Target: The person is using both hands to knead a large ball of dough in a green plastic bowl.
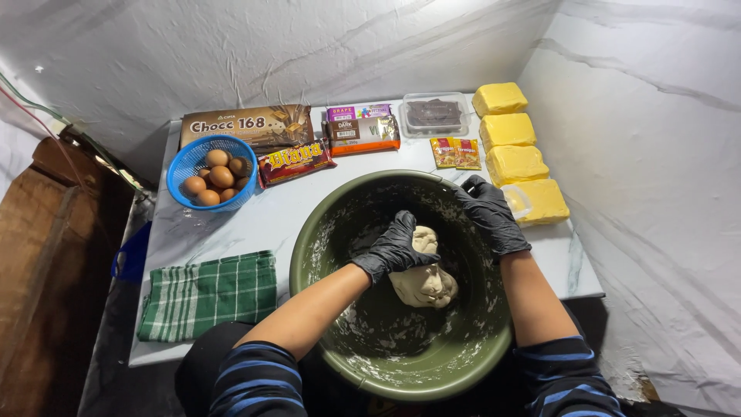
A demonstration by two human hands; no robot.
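Observation:
A large olive-green bowl (324, 232) smeared with flour sits at the table's front edge. A pale lump of dough (424, 284) lies in its middle. My left hand (395, 247), in a black glove, presses down on the dough and grips its top. My right hand (489, 214), also black-gloved, holds the bowl's far right rim. Both forearms are bare, with striped dark sleeves pushed up.
A blue basket of brown eggs (212, 179) stands at back left, beside chocolate packs (255, 123). Several yellow butter blocks (515, 164) line the right edge. A clear tub (434, 113), small sachets (455, 153) and a folded green checked cloth (208, 295) also lie on the white table (255, 224).

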